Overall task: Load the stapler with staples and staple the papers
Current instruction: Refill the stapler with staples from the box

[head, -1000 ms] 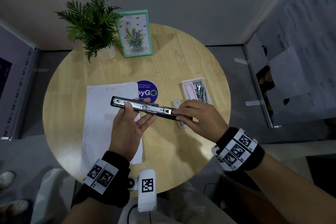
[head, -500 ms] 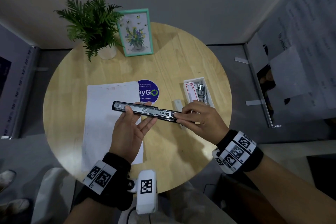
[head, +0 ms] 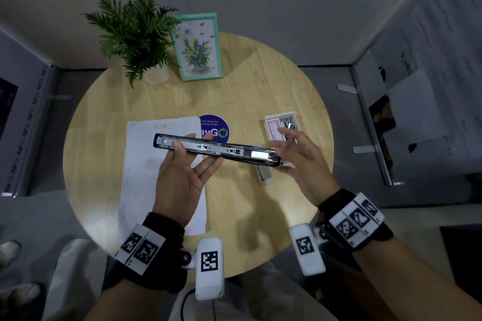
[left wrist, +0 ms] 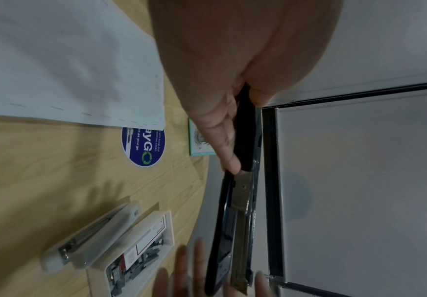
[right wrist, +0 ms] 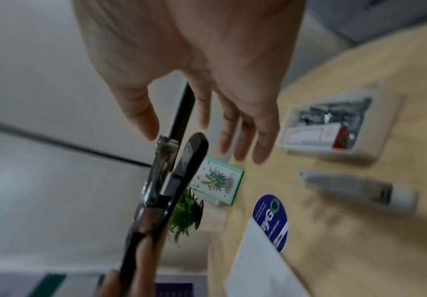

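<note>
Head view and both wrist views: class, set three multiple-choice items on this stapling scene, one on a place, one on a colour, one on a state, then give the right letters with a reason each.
1. Where does the box of staples lie?
A. on the papers
B. on the table, on the person's right side
C. in the left hand

2. What colour is the picture frame?
A. red
B. black
C. mint green

3. How is the right hand?
A. open, fingers spread, holding nothing
B. gripping the stapler
C. pinching a staple strip

Key: 1 B, it sits on bare wood of the table; 2 C, its border is green; 3 A, only the left hand holds the stapler, above the papers.
</note>
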`<action>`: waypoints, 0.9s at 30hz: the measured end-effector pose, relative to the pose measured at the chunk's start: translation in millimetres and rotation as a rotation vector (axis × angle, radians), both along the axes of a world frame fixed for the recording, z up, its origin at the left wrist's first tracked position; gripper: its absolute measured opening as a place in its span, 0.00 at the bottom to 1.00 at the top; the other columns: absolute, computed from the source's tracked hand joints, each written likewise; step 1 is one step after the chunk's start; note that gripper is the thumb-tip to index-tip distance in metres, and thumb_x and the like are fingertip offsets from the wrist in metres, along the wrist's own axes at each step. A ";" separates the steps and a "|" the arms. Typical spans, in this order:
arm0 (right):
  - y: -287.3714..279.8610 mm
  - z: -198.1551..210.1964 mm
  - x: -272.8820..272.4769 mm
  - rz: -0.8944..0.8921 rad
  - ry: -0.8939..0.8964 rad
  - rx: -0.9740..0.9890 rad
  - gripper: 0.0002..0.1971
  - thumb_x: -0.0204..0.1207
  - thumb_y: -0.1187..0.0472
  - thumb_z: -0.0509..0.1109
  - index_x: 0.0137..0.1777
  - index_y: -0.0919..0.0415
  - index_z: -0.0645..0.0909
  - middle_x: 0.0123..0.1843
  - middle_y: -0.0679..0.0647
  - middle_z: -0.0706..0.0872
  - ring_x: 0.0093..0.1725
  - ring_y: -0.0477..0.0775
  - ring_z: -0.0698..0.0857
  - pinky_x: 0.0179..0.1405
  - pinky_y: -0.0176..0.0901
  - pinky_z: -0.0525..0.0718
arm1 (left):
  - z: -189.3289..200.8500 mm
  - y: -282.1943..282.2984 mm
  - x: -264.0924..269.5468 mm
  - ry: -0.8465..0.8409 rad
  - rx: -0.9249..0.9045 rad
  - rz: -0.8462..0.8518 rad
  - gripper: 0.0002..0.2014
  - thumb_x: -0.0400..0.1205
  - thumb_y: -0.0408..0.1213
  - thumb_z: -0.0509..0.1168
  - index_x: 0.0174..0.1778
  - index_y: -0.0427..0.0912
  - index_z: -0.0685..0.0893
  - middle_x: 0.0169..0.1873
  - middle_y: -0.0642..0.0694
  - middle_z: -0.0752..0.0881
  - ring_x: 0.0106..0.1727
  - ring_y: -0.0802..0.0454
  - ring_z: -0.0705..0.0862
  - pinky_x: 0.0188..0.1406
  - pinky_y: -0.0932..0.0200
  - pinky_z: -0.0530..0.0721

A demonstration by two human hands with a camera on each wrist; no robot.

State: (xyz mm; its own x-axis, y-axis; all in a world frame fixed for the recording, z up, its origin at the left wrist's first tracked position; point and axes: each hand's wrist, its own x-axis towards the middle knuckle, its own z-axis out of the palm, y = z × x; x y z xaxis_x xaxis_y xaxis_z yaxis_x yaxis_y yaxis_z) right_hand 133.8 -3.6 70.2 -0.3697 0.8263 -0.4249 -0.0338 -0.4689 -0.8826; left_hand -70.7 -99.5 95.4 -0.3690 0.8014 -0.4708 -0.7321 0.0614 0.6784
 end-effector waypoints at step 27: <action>-11.6 3.4 -12.6 -0.039 0.018 -0.219 0.16 0.72 0.77 0.72 0.57 0.66 0.78 0.32 0.54 0.85 0.38 0.59 0.88 0.40 0.53 0.90 | -0.7 -4.7 23.5 0.091 -0.064 -0.028 0.16 0.89 0.43 0.48 0.54 0.43 0.81 0.66 0.35 0.83 0.61 0.36 0.86 0.61 0.43 0.85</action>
